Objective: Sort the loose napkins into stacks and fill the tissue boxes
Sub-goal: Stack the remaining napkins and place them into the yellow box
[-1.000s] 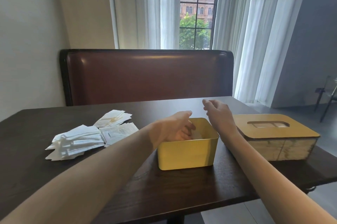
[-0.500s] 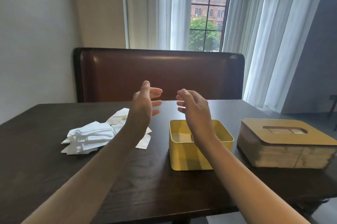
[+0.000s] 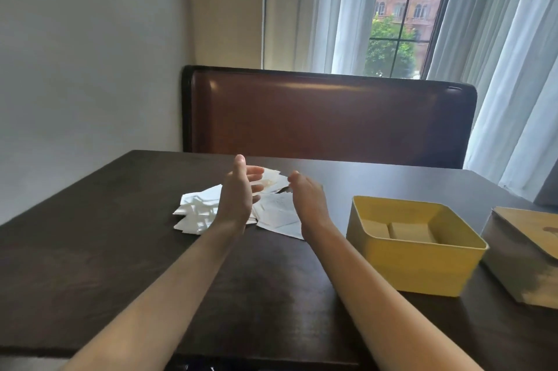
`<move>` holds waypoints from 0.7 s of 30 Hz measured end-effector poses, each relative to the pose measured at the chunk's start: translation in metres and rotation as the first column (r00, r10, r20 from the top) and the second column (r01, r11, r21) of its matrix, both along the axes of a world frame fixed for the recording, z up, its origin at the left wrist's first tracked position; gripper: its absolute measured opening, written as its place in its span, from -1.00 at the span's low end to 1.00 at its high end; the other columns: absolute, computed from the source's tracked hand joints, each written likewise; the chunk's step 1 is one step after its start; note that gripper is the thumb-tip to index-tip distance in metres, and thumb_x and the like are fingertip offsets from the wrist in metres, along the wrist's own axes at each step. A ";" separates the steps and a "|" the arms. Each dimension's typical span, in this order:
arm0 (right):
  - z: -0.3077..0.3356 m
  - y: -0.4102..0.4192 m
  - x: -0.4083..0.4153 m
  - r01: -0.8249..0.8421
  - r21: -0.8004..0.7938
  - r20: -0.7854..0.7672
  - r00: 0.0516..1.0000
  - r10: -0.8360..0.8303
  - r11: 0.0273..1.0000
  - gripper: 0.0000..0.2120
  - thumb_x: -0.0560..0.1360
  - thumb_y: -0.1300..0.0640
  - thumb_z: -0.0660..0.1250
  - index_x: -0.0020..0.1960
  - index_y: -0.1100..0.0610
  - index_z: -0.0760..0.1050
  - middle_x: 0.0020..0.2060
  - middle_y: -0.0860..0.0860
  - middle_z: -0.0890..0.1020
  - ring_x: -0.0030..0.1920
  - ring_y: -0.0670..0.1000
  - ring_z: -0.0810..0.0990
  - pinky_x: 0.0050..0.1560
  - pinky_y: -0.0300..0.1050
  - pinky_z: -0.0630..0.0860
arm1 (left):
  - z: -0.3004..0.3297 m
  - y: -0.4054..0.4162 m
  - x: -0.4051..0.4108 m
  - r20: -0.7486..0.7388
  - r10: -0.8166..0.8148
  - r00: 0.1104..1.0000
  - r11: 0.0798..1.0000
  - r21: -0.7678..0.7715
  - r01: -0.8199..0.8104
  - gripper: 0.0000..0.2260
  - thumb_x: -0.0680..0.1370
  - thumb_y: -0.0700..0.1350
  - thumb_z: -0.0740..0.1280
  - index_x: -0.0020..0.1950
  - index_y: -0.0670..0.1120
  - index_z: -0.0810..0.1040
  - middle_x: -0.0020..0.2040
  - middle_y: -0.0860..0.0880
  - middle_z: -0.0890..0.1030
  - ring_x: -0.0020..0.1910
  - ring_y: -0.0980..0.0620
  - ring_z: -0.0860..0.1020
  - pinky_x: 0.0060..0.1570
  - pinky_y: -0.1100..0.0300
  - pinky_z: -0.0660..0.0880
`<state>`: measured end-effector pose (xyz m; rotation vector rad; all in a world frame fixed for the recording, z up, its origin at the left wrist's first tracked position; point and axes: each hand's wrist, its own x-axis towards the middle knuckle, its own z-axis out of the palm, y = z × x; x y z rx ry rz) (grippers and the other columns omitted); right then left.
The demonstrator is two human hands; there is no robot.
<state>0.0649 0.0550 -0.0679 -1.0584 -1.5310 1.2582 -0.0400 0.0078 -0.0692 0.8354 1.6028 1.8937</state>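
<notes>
Left hand: the left hand (image 3: 237, 195) is raised over the napkins, palm turned toward the right, fingers straight and spread, thumb up; it holds nothing.
Right hand: the right hand (image 3: 306, 198) is raised beside the left, seen from the back, fingers loosely extended toward the napkins; it holds nothing, and a gap separates the two hands.
Napkins: the napkins (image 3: 273, 213) lie loose on the table, a scattered white pile partly hidden behind both hands; a crumpled heap is to the left, flatter printed sheets to the right, and some near the far side show a tan tint.
Yellow box: the yellow box (image 3: 422, 262) stands open on the table to the right of the right forearm, well apart from the napkins; pale folded stacks lie on its bottom.
Lidded box: the lidded box (image 3: 522, 259) sits just beside the yellow box at the right edge, cut off by the frame, with a wood-coloured lid on top.
Table: the table (image 3: 90, 249) is dark wood.
Bench: the bench (image 3: 329, 120) with a brown padded back stands behind the table.
Window: the window (image 3: 404, 14) shows between pale curtains (image 3: 341, 8).
</notes>
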 end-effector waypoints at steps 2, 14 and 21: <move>-0.010 0.013 -0.008 0.014 -0.021 0.094 0.996 -0.012 1.000 -0.77 0.64 0.14 0.13 0.02 0.19 0.54 -0.15 0.00 0.55 -0.18 -0.07 0.48 -0.27 -0.20 0.35 | -0.010 0.006 -0.010 0.023 -0.011 1.000 1.000 -0.014 0.012 -0.41 0.72 0.16 -0.08 0.14 -0.23 0.60 0.09 -0.15 0.65 0.03 -0.05 0.62 0.10 0.05 0.52; -0.057 0.057 -0.021 -0.018 0.223 0.716 0.681 -0.152 0.975 -0.42 0.51 -0.10 0.35 0.47 0.01 0.33 0.35 0.04 0.51 0.38 0.15 0.38 0.36 0.01 0.29 | -0.052 0.027 -0.037 0.047 -0.097 0.994 0.995 0.034 0.096 -0.51 0.72 0.13 -0.02 0.11 -0.14 0.61 0.17 -0.14 0.64 0.24 -0.04 0.57 0.35 0.06 0.45; -0.058 0.058 -0.012 0.010 0.151 0.173 0.984 -0.036 0.989 -0.84 0.49 0.10 0.43 0.02 0.15 0.59 -0.08 0.04 0.66 -0.02 0.10 0.64 0.02 0.07 0.60 | -0.057 0.025 -0.038 0.079 -0.143 0.987 0.988 0.072 0.137 -0.58 0.72 0.11 0.04 0.10 -0.11 0.60 0.14 -0.16 0.64 0.20 -0.04 0.60 0.32 0.06 0.48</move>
